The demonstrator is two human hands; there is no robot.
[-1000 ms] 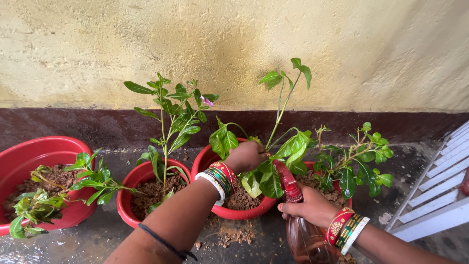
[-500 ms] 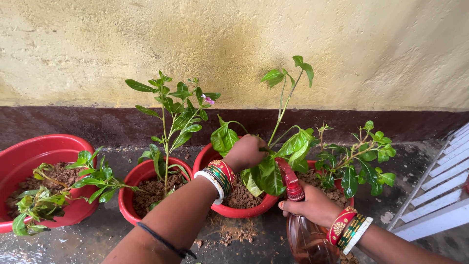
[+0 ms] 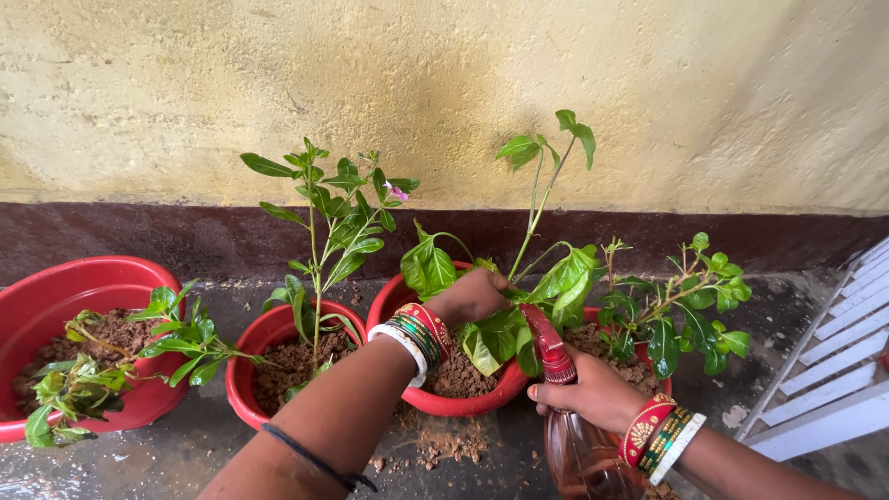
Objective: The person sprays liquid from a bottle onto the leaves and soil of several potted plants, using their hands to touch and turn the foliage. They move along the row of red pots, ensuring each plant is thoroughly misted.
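The left hand [image 3: 470, 294] is curled shut among the leaves of the middle plant [image 3: 519, 278], gripping its stems low down, just above the soil of the red pot [image 3: 435, 398] it grows in. Bangles in red, green and white sit on that wrist, and a thin dark band circles the forearm lower down.

Just to the right of it, and nearer the person, the right hand [image 3: 593, 393] is wrapped around the neck of a spray bottle [image 3: 576, 443] with a clear brownish body and a red nozzle head. The nozzle points up and left into the same plant's lower leaves, nearly touching them.

Beyond the right hand stands a smaller leafy plant [image 3: 671, 301] in another red pot. Left of the left hand is a taller plant with one pink flower [image 3: 396, 194], and further left a large red tub [image 3: 88, 287] holding soil and a drooping plant. Loose soil lies spilled on the wet floor [image 3: 185, 454] below the wrists. White slats [image 3: 833, 370] stand off to the right.
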